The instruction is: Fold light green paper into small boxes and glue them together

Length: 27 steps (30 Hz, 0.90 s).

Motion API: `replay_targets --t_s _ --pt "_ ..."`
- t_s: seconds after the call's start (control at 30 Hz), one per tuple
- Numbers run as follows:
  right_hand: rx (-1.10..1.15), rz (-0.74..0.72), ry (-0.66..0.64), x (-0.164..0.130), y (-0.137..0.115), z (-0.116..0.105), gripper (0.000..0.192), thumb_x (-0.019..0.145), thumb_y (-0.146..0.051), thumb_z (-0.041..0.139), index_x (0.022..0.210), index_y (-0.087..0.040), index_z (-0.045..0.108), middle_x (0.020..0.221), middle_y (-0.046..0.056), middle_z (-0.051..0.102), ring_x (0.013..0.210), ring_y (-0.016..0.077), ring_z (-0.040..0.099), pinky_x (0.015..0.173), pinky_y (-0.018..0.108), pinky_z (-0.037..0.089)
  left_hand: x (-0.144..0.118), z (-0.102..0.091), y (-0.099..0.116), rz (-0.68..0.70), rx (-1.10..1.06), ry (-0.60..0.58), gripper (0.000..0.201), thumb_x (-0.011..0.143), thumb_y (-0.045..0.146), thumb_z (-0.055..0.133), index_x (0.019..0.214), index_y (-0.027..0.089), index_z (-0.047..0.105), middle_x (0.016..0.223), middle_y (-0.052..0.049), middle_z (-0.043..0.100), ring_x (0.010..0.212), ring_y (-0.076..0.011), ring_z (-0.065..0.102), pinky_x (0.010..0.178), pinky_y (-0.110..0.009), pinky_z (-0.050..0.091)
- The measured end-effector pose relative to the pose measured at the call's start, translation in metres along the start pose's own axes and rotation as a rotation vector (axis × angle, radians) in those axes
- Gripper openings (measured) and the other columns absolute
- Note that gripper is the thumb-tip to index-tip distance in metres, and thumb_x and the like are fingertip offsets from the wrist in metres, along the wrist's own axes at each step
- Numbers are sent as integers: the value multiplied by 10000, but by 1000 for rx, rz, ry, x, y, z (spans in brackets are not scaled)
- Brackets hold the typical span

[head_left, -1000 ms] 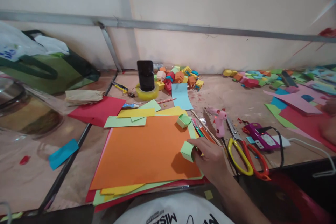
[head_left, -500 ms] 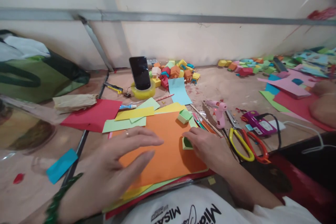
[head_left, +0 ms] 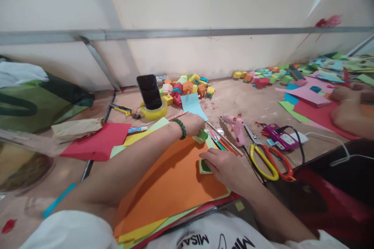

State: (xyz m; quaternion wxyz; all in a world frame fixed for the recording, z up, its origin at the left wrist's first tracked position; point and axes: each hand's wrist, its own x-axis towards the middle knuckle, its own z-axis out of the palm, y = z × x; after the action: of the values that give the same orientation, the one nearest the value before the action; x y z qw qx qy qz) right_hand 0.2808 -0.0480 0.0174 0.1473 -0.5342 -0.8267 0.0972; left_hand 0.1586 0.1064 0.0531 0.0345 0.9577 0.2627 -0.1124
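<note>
My left hand (head_left: 195,124), with a green bead bracelet on its wrist, reaches across the stack of coloured paper. It is right at a small light green paper box (head_left: 200,137), and its curled fingers are mostly hidden. Closer to me, my right hand (head_left: 226,163) has its fingers closed around the side of a second light green paper box (head_left: 204,167), dark green inside. That box rests on the orange paper sheet (head_left: 163,179), which tops the stack. A light blue paper piece (head_left: 191,104) lies just beyond my left hand.
To the right are a pink glue gun (head_left: 239,130), scissors (head_left: 263,159) and a purple power strip (head_left: 282,138). Behind stand a phone (head_left: 149,91) in a tape roll (head_left: 154,113) and a pile of small paper boxes (head_left: 187,87). Another person's hand (head_left: 346,103) works at far right.
My left hand has swung forward and right, from above the orange sheet to the farther green box. My right hand stays at the nearer box. The camera view has shifted slightly.
</note>
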Motion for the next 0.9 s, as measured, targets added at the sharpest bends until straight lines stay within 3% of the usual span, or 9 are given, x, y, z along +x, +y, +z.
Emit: replay_targets --t_s 0.2,0.3,0.4,0.5,0.57,0.63,0.77,0.83,0.9 --pt "57 -17 65 -4 8 2 258 909 -111 446 983 -215 670 824 34 672 722 141 626 641 233 444 1 15 19 -143 -32 43 221 761 112 531 828 146 739 881 -120 736 845 -242 678 672 -293 454" --pt "61 -32 100 -1 14 4 295 906 -102 423 1050 -206 658 887 53 681 767 160 648 664 255 476 -16 -7 18 -190 -47 31 246 830 224 552 995 166 724 968 -108 738 897 -223 673 741 -285 462" --pt "22 -49 130 4 22 7 339 881 -78 409 1092 -198 644 949 69 686 811 174 662 685 267 501 -55 -44 2 -181 -167 40 448 818 385 606 1229 205 617 1164 -79 693 982 -201 649 785 -256 458" --pt "-83 -49 111 7 28 12 406 848 -45 399 1151 -201 619 1041 77 680 846 187 670 672 275 516 -103 -59 -20 -292 -181 103 330 872 378 515 1071 183 691 1026 -61 727 922 -191 656 734 -239 447" --pt "-154 -28 154 7 31 13 398 875 -83 408 1208 -205 588 1121 83 663 913 209 668 678 295 526 -130 -44 -32 -466 -103 95 287 850 377 537 969 182 710 928 -69 727 883 -222 658 717 -268 447" --pt "-193 -7 291 6 29 9 331 922 -173 430 1213 -209 583 1150 84 658 959 225 662 705 317 535 -148 -14 -38 -572 -63 66 313 814 389 584 1024 180 687 964 -91 715 892 -256 652 713 -299 455" --pt "-129 -132 548 5 13 -5 224 946 -252 468 1105 -204 618 1018 70 700 913 196 675 780 309 538 -160 47 -38 -602 -26 7 248 834 300 534 1000 160 653 973 -122 706 881 -269 653 657 -311 456" --pt "-58 -230 578 4 1 -10 190 941 -204 475 1063 -211 621 941 56 710 862 166 683 763 270 542 -160 60 -39 -629 -8 51 231 867 249 464 969 162 653 955 -122 711 863 -258 657 645 -311 454" --pt "1 -288 573 1 -9 -12 200 935 -157 474 1055 -223 620 916 53 714 830 151 688 730 248 550 -160 61 -41 -643 13 79 257 885 182 412 926 158 664 912 -124 716 833 -245 661 648 -313 455"
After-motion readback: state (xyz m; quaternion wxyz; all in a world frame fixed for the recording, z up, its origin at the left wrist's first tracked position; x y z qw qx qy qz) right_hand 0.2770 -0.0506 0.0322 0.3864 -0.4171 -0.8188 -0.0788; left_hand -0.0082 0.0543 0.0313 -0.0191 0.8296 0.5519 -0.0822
